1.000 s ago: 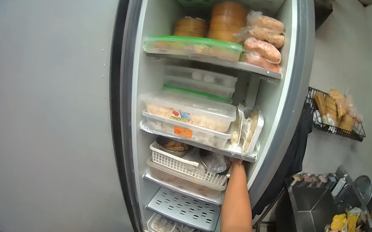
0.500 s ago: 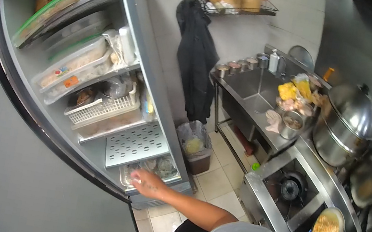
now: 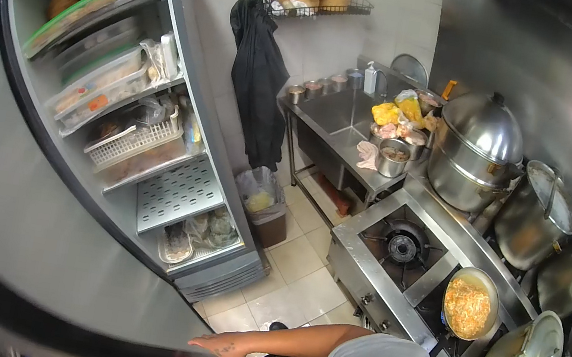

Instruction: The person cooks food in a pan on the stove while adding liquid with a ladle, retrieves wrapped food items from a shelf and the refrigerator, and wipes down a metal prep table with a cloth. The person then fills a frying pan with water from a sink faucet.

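Observation:
My right hand [image 3: 227, 348] reaches left, back of the hand up, fingers stretched out and thumb apart. Its fingertips are at the lower edge of the large grey fridge door [image 3: 67, 218]; I cannot tell whether they press on it. Nothing shows in the hand. My left hand is not in view. Behind the door stands the open fridge, its bottom shelf holding a white tray [image 3: 175, 245] with bagged food. Above that is a perforated metal shelf [image 3: 181, 195], then a white plastic basket [image 3: 133, 142] and lidded food tubs [image 3: 100, 91].
On the right, a steel stove [image 3: 343, 245] bears a pan of orange-yellow food [image 3: 466, 307], a tall steamer [image 3: 475, 153] and large pots. A steel sink [image 3: 348, 121] stands at the back, near a lined bin [image 3: 262, 208] and a hanging dark jacket [image 3: 256, 83].
My right hand has moved from the fridge's bottom shelf down to the door's edge, fingers now stretched out. The view has shifted right, and the door's dark edge now shows.

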`<state>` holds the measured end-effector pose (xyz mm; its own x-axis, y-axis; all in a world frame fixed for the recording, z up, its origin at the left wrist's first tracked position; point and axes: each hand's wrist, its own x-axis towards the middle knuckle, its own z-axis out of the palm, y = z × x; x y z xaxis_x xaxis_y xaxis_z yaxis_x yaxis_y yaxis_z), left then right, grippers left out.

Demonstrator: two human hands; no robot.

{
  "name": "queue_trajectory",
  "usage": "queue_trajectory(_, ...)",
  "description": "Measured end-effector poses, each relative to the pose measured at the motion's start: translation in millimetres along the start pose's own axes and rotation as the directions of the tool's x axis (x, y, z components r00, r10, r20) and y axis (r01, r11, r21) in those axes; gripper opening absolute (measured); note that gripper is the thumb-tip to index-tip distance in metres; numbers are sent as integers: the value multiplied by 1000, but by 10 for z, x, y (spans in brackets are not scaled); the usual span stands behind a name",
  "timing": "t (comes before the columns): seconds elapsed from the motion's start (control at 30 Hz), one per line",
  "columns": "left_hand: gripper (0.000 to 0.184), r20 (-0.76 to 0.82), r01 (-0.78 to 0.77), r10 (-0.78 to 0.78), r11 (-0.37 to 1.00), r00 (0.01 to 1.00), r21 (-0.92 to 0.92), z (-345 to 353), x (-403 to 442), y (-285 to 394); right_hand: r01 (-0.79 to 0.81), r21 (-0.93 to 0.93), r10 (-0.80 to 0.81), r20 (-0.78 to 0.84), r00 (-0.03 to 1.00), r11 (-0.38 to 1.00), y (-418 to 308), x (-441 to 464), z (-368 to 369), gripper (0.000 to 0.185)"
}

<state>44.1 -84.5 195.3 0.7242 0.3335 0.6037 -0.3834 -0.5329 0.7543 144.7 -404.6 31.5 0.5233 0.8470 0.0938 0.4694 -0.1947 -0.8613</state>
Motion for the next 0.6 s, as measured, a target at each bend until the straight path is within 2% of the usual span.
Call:
queue_trajectory(0.03,36,135,41,-46,998,990,40,284,26,312,79,-32,-81,-69,994,996,29,-31,44,89)
queue_trajectory(0.07,40,248,71,-15,973,969,-219,519,34,430,-39,10,40,-72,997,999,-25,-73,-5,96)
queue_trajectory(0.1,45,350,124,51,880,935,-458,730,59,502,-245,-47,235,-158,959,968,-122,-110,-101,101)
queue_trajectory(0.17,48,476,149,75,897,876,-417,994,147,688,-292,122,314,-254,915,949,120,-202,-365,101)
queue_trajectory(0.2,50,514,170,119,861,849,-480,1110,160,652,-314,63,314,-372,874,947,217,-275,-436,97)
queue_trajectory(0.23,49,563,156,118,897,818,-414,1183,187,663,-340,2,298,-484,823,941,309,-351,-498,94)
queue_trajectory(0.27,47,600,213,95,881,795,-421,1292,187,610,-401,-8,337,-528,780,916,286,-424,-617,95)
queue_trajectory(0.3,45,637,271,69,866,768,-420,1409,185,568,-439,44,391,-540,745,897,259,-482,-742,96)
queue_trajectory(0.37,42,693,294,33,890,720,-348,1604,185,539,-458,86,396,-657,641,885,511,-506,-847,97)
queue_trajectory(0.43,44,773,317,61,890,631,-329,1887,230,278,-450,148,419,-687,593,881,598,-533,-1063,97)
queue_trajectory(0.5,45,766,354,16,880,642,-316,2134,235,247,-436,212,445,-708,548,875,806,-500,-1231,97)
queue_trajectory(0.57,44,830,392,-38,893,556,-222,2340,285,171,-403,223,420,-752,508,887,1047,-440,-1447,95)
queue_trajectory(0.6,39,859,345,8,914,512,-214,2461,313,83,-407,206,408,-756,511,890,1131,-442,-1560,93)
